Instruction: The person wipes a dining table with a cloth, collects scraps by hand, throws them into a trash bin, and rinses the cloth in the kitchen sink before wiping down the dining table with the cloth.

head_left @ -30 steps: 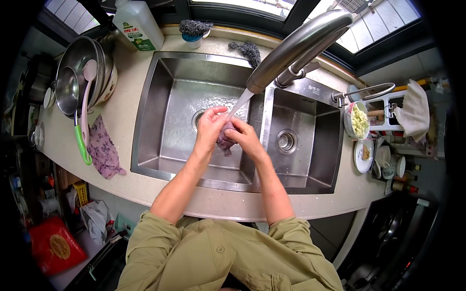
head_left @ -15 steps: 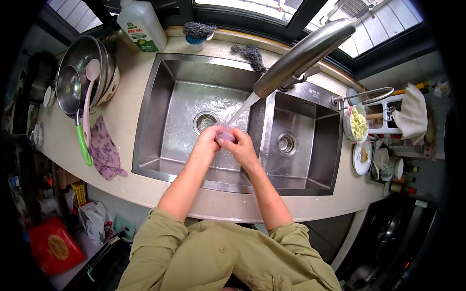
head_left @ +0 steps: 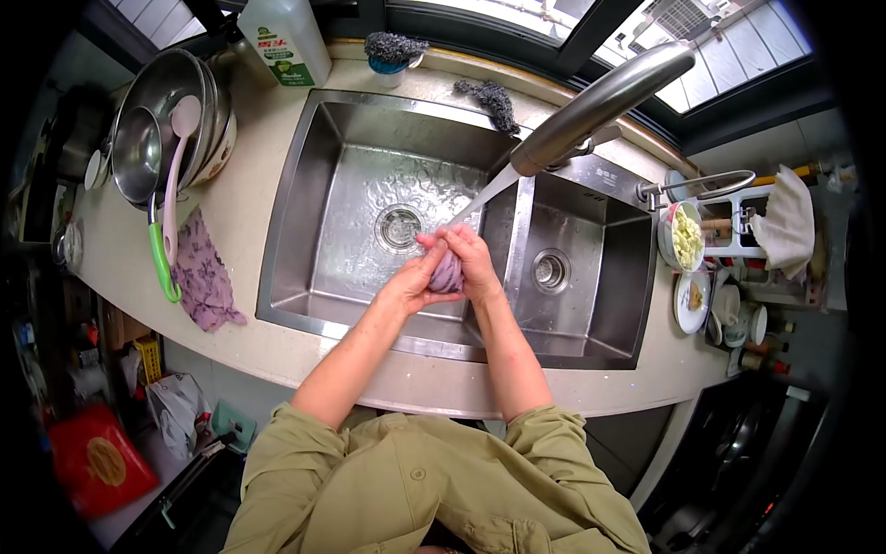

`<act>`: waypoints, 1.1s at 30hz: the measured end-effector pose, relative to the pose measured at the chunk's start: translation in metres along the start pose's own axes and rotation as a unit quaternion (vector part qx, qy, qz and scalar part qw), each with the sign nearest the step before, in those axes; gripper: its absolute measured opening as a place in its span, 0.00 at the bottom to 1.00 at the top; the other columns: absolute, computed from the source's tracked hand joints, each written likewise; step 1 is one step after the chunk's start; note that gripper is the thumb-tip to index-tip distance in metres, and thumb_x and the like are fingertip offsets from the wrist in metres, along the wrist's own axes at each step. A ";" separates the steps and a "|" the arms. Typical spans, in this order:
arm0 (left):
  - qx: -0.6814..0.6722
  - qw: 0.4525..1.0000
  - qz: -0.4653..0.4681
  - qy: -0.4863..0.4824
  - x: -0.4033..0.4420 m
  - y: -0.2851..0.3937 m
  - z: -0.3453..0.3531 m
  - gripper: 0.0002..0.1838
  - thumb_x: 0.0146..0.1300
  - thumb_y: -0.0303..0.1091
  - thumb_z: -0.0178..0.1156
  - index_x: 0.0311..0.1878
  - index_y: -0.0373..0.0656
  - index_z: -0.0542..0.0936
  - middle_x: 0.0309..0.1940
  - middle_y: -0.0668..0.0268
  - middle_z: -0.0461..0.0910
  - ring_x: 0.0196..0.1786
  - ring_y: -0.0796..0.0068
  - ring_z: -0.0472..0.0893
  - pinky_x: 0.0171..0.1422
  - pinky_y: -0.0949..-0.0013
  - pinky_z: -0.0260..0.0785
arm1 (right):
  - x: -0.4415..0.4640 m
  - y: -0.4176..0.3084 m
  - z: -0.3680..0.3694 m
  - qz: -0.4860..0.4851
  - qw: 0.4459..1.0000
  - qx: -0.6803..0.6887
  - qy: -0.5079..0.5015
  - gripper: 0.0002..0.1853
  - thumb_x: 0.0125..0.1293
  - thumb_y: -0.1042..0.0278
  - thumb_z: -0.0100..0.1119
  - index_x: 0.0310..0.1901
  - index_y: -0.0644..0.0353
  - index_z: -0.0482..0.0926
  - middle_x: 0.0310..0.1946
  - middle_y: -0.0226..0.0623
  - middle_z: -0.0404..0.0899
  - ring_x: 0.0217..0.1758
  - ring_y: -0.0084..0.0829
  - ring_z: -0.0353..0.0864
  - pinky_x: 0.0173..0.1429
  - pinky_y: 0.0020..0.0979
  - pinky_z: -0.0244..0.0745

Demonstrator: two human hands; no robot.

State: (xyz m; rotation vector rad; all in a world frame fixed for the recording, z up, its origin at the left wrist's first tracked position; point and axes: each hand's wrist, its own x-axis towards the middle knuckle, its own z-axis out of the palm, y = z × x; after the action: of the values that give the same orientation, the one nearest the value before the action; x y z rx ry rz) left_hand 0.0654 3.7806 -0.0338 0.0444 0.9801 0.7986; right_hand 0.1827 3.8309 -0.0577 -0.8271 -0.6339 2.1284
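Pans at my 10 o'clock, flat patterned cloth at 9 on the countertop. Drain just off my hands, approx 10 o'clock, in the big basin. My L hand is cupped, fingers mostly curled in, round one side of the purple cloth; that's a wad btwn my palms, above the basin. R hand is closed on its other side, fingers bent over nr the top. Water slants in from 1 o'clock, out of the faucet, onto my fingertips. Small basin at 3; bowl beyond.

Tips, imo: loosen fingers a bit so water gets into folds, then press w/ both palms; turn wad for the dry side; work low to cut splash.
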 end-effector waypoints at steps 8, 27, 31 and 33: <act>0.109 0.991 -0.009 -0.080 0.012 -0.011 -0.020 0.20 0.53 0.32 0.68 0.46 0.43 0.71 0.35 0.62 0.80 0.36 0.68 0.82 0.35 0.65 0.78 | 0.001 -0.008 0.006 0.086 0.993 -0.077 0.018 0.25 0.59 0.83 0.47 0.60 0.66 0.67 0.33 0.35 0.77 0.27 0.24 0.78 0.34 0.25 0.77; 0.578 0.716 0.279 0.275 0.009 -0.008 0.009 0.13 0.50 0.39 0.62 0.36 0.44 0.78 0.30 0.51 0.81 0.37 0.46 0.80 0.41 0.49 0.71 | 0.024 0.003 0.015 -0.044 0.969 -0.194 0.148 0.12 0.66 0.63 0.53 0.46 0.63 0.73 0.24 0.29 0.71 0.19 0.20 0.69 0.21 0.23 0.66; 0.537 0.722 0.371 0.229 0.018 0.014 0.009 0.18 0.47 0.36 0.62 0.42 0.42 0.74 0.38 0.51 0.78 0.43 0.47 0.78 0.45 0.53 0.70 | 0.036 0.010 -0.033 -0.065 0.934 -0.278 0.215 0.21 0.66 0.56 0.53 0.55 0.61 0.70 0.43 0.31 0.75 0.43 0.25 0.75 0.42 0.30 0.74; 0.539 0.736 0.355 0.206 0.014 0.025 0.019 0.18 0.46 0.34 0.62 0.42 0.40 0.74 0.42 0.52 0.75 0.45 0.49 0.76 0.49 0.55 0.69 | 0.018 -0.001 -0.017 -0.010 0.949 -0.213 0.232 0.21 0.66 0.55 0.53 0.56 0.59 0.70 0.43 0.31 0.75 0.43 0.24 0.75 0.43 0.30 0.75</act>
State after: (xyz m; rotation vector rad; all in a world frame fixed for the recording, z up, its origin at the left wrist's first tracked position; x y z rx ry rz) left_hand 0.0695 3.8128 -0.0232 1.3837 1.7999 0.8218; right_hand 0.1861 3.8480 -0.0747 -1.4926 -0.8497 1.7010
